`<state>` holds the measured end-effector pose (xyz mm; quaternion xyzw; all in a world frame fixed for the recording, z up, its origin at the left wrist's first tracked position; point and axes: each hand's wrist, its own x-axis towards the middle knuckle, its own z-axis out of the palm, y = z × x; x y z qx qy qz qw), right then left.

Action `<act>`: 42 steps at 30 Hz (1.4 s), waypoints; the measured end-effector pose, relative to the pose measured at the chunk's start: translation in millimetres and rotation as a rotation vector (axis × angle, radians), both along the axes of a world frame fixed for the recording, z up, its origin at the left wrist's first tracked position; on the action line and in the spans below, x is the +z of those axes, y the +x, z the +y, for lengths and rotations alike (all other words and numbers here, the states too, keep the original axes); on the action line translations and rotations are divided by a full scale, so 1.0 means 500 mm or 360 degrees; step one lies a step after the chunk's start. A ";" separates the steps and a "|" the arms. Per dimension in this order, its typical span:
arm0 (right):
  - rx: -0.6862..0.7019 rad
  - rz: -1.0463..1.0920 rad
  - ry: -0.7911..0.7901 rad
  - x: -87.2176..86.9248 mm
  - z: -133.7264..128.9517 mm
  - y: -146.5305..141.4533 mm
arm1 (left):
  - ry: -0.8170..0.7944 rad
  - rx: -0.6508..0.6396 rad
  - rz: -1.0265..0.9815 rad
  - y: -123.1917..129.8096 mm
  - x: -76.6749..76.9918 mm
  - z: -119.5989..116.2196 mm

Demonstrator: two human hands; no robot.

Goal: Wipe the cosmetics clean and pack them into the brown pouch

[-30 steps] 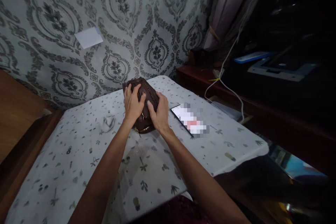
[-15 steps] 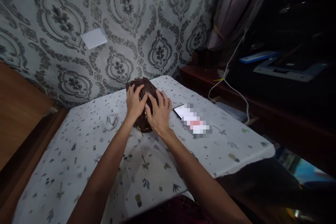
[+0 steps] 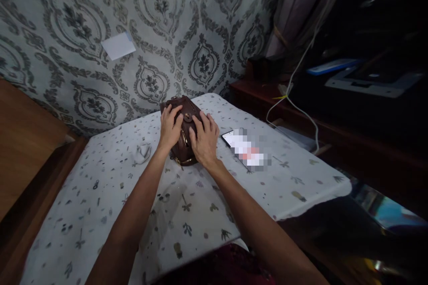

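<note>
A dark brown bag (image 3: 183, 142) with gold-coloured zips and a small clasp lies on the table, close to the wall. My left hand (image 3: 171, 127) rests on its left side with the fingers spread over the top. On the right side of the bag lies my right hand (image 3: 205, 138), fingers apart and pressed lightly against the surface. Between the two hands the clasp and a zip show. Just right of my right hand is a phone (image 3: 229, 137) with a lit screen, partly blurred out.
A white patterned cloth covers the table (image 3: 110, 178). Left of the bag sits a small pale crumpled item (image 3: 142, 153). A white card (image 3: 118, 46) is on the patterned wall. At right, a white cable (image 3: 306, 120) hangs by a dark red shelf (image 3: 240, 90).
My hands have moved slightly apart on the bag, the left thumb drawing back, so the clasp and zip between them now show. The bag and phone stay in place.
</note>
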<state>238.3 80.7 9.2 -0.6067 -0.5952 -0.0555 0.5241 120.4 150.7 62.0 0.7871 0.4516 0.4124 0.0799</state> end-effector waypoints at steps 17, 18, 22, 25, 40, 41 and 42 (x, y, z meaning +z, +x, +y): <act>-0.0108 -0.0117 0.0178 -0.021 -0.010 -0.032 | 0.0041 -0.0023 -0.0082 -0.018 0.028 0.020; -0.0106 -0.0112 0.0182 -0.022 -0.009 -0.032 | 0.0030 0.0010 -0.0092 -0.021 0.037 0.033; -0.0128 -0.0141 0.0186 -0.022 -0.008 -0.032 | -0.0029 0.0185 0.0039 -0.008 0.073 0.093; -0.0155 -0.0194 0.0189 -0.022 -0.009 -0.032 | -0.0119 0.0229 0.0322 0.024 0.095 0.131; -0.0113 -0.0160 0.0219 -0.021 -0.011 -0.031 | -0.0335 0.0276 0.0306 0.092 0.128 0.211; -0.0113 -0.0161 0.0218 -0.021 -0.011 -0.031 | -0.0355 0.0269 0.0304 0.093 0.127 0.215; -0.0116 -0.0165 0.0218 -0.021 -0.011 -0.031 | -0.0378 0.0256 0.0306 0.094 0.125 0.218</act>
